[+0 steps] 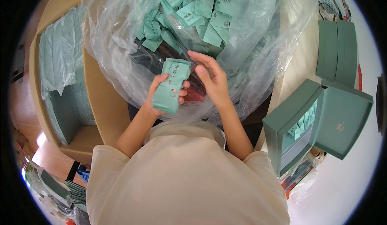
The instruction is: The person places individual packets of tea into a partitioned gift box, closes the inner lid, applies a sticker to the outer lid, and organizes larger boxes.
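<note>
A small stack of pale green sachets [170,86] with printed writing lies in my left hand [156,89], thumb on one edge and fingertips round the other. Just to its right is my right hand [213,80], holding nothing, its thumb and fingers apart. Both hands are over the near part of a large clear plastic bag [118,55]. Inside the bag, many loose green sachets [205,7] are heaped beyond my hands. Something dark red and shiny [196,93] shows below them through the plastic.
On the right, an open green gift box [272,128] holds upright sachets [304,122]; its lid [341,122] leans outward. Two closed green boxes [337,52] stand behind it. To my left is a cardboard carton [105,104] with plastic-wrapped green boxes [62,49].
</note>
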The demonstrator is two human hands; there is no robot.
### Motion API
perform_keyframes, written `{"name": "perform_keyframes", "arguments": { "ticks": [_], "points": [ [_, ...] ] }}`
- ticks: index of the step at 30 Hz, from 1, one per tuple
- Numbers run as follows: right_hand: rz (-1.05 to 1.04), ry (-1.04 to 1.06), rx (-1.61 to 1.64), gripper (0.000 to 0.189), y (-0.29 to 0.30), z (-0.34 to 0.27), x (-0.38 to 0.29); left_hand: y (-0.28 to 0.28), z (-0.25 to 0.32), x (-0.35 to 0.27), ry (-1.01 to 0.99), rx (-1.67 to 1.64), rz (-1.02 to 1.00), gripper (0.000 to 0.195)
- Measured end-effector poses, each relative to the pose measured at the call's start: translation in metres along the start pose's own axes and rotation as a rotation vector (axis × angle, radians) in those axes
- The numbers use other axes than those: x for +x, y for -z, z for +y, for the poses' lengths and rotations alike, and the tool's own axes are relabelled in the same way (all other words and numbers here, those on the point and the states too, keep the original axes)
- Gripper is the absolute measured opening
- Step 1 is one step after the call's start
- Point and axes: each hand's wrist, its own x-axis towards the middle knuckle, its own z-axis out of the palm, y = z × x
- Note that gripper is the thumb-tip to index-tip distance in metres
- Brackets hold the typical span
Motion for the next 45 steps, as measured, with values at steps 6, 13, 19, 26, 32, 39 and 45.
{"name": "perform_keyframes", "arguments": {
  "ticks": [6,13,19,26,32,39,45],
  "points": [
    [-0.171,0.076,-0.143,0.052,-0.016,-0.023,-0.002,0.01,-0.008,-0.003,0.132,-0.343,-0.227,0.061],
    [-0.089,0.247,-0.329,0.029,-0.016,-0.02,0.0,0.003,-0.014,-0.002,0.195,-0.289,-0.285,0.056],
    [-0.033,0.216,-0.328,0.018,-0.012,-0.011,0.0,0.009,-0.019,-0.003,0.219,-0.259,-0.289,0.056],
    [-0.078,0.385,-0.416,0.016,-0.009,-0.037,-0.005,0.014,-0.012,-0.008,0.183,-0.257,-0.173,0.071],
    [-0.318,0.502,-0.454,0.013,0.005,-0.037,-0.017,0.003,-0.018,-0.015,0.287,-0.221,-0.104,0.06],
    [-0.242,0.262,0.156,0.009,-0.003,-0.032,-0.031,0.009,-0.036,-0.024,0.33,-0.302,-0.207,0.056],
    [0.214,-0.199,-0.443,0.021,0.024,0.043,0.011,-0.003,-0.001,-0.017,0.161,0.232,0.177,0.066]
  ]
}}
